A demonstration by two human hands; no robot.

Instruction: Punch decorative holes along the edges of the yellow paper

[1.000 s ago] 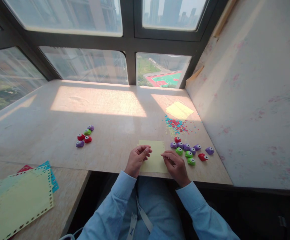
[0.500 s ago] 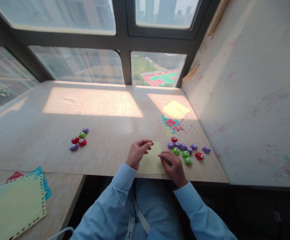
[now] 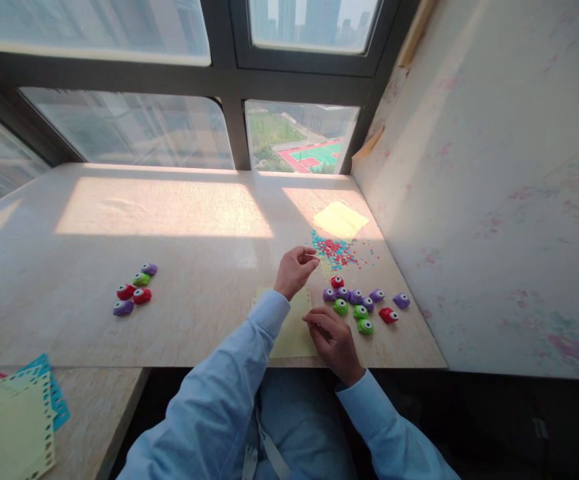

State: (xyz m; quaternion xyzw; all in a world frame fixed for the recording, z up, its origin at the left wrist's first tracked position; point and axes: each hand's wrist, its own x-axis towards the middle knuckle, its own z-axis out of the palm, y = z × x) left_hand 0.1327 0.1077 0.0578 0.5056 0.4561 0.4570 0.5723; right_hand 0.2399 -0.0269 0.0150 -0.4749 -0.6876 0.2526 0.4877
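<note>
My left hand (image 3: 297,270) is over the sill beside the left edge of a pile of red, blue and yellow paper bits (image 3: 338,253); its fingertips are pinched, and anything between them is too small to name. Closer to me, my right hand (image 3: 333,337) is closed in a pinch over the right side of a pale yellow sheet (image 3: 292,333), its contents also too small to make out. Just right of that hand lie several purple, green and red eye-shaped punches, among them a green one (image 3: 365,327) and a red one (image 3: 388,315).
Several more punches (image 3: 142,296) sit on the left of the sill. A yellow sheet (image 3: 340,220) lies behind the paper bits. Punched yellow, blue and red sheets (image 3: 12,427) are at the lower left. A papered wall (image 3: 494,233) bounds the right.
My left hand has moved forward and right, from over the yellow sheet to the paper bits. My right hand stays over the sheet's right side. The view has shifted slightly to the right.
</note>
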